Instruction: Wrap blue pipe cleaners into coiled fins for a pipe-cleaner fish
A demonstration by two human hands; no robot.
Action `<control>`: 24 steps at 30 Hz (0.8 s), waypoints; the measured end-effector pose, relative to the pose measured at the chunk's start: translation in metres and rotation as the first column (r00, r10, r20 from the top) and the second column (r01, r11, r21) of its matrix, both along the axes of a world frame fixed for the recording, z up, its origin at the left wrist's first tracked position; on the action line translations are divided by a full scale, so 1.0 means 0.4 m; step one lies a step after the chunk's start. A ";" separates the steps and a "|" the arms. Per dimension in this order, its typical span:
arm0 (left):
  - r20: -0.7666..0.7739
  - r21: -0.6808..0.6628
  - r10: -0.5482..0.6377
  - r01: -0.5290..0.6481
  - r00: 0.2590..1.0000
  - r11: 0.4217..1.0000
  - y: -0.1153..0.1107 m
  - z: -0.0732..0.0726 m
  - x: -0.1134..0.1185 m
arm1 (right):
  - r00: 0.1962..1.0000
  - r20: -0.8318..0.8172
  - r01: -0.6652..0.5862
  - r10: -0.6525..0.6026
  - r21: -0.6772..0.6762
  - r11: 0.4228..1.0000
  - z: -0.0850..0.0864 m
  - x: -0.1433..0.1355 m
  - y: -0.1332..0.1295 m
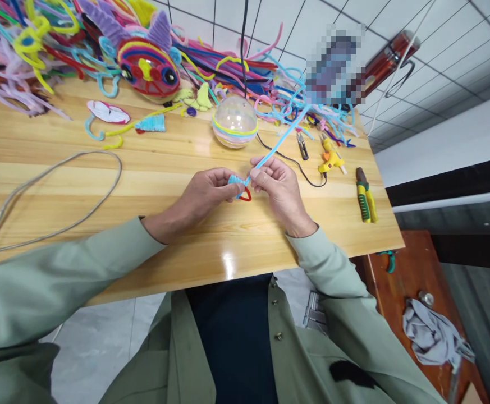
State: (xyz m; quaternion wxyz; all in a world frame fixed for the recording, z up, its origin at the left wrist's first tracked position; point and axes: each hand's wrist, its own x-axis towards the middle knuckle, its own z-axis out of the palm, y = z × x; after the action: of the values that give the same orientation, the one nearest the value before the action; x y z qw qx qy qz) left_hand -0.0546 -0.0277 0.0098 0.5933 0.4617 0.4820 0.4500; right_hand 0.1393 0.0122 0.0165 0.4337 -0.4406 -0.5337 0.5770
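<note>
My left hand (211, 193) pinches a small light-blue coiled piece (235, 180) made of pipe cleaner, with a red pipe cleaner loop (246, 194) sticking out below it. A long light-blue pipe cleaner (280, 140) runs from that piece up and to the right. Close to the piece, my right hand (279, 188) grips this pipe cleaner between thumb and fingers. Both hands are just above the wooden table (194, 235). Beyond them sits a clear plastic ball (235, 119) with yellow, blue and pink bands around its lower half.
A decorated pipe cleaner head (147, 70) and heaped pipe cleaners (223, 67) line the back. Another light-blue piece (150, 123) lies left. At right are snips (302, 146), a yellow glue gun (331, 157) with its cord, and pliers (366, 196). A cable (59, 224) loops at left.
</note>
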 end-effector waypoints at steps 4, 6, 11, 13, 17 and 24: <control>0.030 -0.040 -0.039 0.040 0.999 0.998 -0.002 0.001 0.000 | 0.997 0.080 -0.016 0.014 0.025 1.000 0.010 0.002 -0.006; 0.061 -0.062 -0.044 0.048 0.997 0.997 -0.001 0.001 0.001 | 0.995 0.097 -0.022 0.017 0.045 0.999 0.009 0.004 -0.006; 0.169 -0.135 -0.059 0.082 0.984 0.987 -0.001 -0.003 0.000 | 0.994 0.112 -0.022 0.013 0.082 0.996 0.000 0.006 -0.003; 0.204 -0.163 -0.071 0.106 0.976 0.981 -0.002 -0.006 -0.002 | 0.993 0.114 -0.021 0.011 0.082 0.996 -0.001 0.006 -0.002; 0.210 -0.202 -0.077 0.120 0.975 0.972 -0.004 -0.009 -0.008 | 0.995 0.103 -0.023 0.014 0.086 0.996 0.003 0.006 -0.004; 0.243 -0.204 -0.063 0.114 0.968 0.972 -0.006 -0.010 -0.007 | 0.990 0.138 -0.027 0.013 0.100 0.995 0.006 0.008 -0.005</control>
State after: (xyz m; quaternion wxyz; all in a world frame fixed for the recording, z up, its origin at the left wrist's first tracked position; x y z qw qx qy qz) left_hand -0.0574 -0.0300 0.0058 0.7125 0.3591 0.4332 0.4192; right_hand 0.1425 0.0100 0.0187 0.4120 -0.4514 -0.5951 0.5218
